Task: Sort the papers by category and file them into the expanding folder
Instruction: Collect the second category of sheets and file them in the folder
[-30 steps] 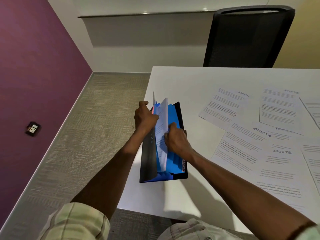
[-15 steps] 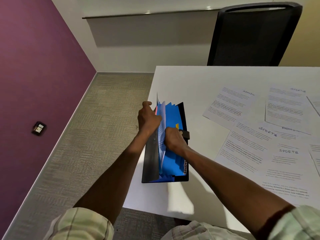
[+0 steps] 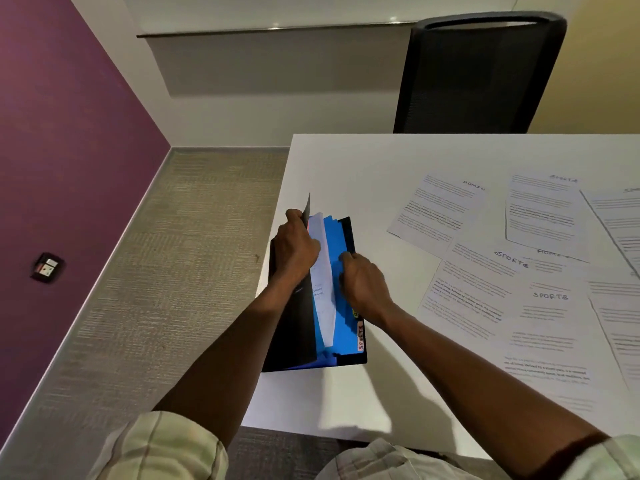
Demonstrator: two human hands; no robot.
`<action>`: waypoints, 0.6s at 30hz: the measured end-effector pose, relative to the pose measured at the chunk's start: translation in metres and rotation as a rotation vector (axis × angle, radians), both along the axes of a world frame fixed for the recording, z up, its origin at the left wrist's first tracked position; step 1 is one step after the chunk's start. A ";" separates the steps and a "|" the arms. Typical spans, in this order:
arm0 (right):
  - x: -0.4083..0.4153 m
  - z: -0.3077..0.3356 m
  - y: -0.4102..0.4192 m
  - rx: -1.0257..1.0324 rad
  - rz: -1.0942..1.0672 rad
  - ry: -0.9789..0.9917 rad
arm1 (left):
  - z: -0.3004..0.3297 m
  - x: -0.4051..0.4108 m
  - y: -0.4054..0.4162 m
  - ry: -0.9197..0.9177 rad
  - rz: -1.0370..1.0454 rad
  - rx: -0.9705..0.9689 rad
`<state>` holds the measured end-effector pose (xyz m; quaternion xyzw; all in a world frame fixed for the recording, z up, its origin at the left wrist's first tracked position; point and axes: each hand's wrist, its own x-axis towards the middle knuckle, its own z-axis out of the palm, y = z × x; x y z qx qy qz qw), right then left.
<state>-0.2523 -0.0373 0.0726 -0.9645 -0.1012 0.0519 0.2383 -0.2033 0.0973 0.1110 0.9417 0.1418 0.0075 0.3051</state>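
Observation:
A black expanding folder (image 3: 294,327) with blue dividers (image 3: 341,327) lies at the left edge of the white table (image 3: 363,168). My left hand (image 3: 294,251) grips the folder's black front flap and holds it up and back. A white printed sheet (image 3: 323,292) stands on edge in a front pocket. My right hand (image 3: 362,284) rests on the blue dividers with its fingers pressing beside that sheet. A pink tab (image 3: 360,337) reading SPORTS shows at the folder's right side. Loose sheets (image 3: 485,282) marked ADMIN or SPORTS lie spread to the right.
A black mesh office chair (image 3: 478,74) stands behind the table's far edge. Carpeted floor (image 3: 180,271) and a purple wall (image 3: 69,150) with a socket (image 3: 48,266) lie to the left. The folder slightly overhangs the table's left edge.
The white sheet has sunk deeper into the folder pocket. My right hand has slid from the sheet's edge onto the blue dividers. My left hand still holds the flap.

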 end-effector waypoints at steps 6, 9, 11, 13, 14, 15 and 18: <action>-0.003 -0.029 -0.054 -0.119 -0.041 0.144 | -0.029 0.001 -0.040 0.019 -0.137 0.096; -0.010 -0.040 -0.070 -0.146 -0.019 0.206 | -0.052 -0.002 -0.057 0.028 -0.212 0.193; -0.016 -0.043 -0.079 -0.144 -0.049 0.231 | -0.067 -0.008 -0.064 0.043 -0.254 0.209; -0.019 -0.048 -0.090 -0.143 -0.077 0.249 | -0.084 -0.014 -0.069 0.085 -0.274 0.199; -0.021 -0.051 -0.096 -0.138 -0.091 0.257 | -0.092 -0.016 -0.070 0.116 -0.274 0.194; -0.022 -0.053 -0.102 -0.129 -0.108 0.272 | -0.097 -0.019 -0.071 0.155 -0.264 0.189; -0.026 -0.060 -0.118 -0.126 -0.135 0.306 | -0.110 -0.020 -0.067 0.235 -0.181 0.123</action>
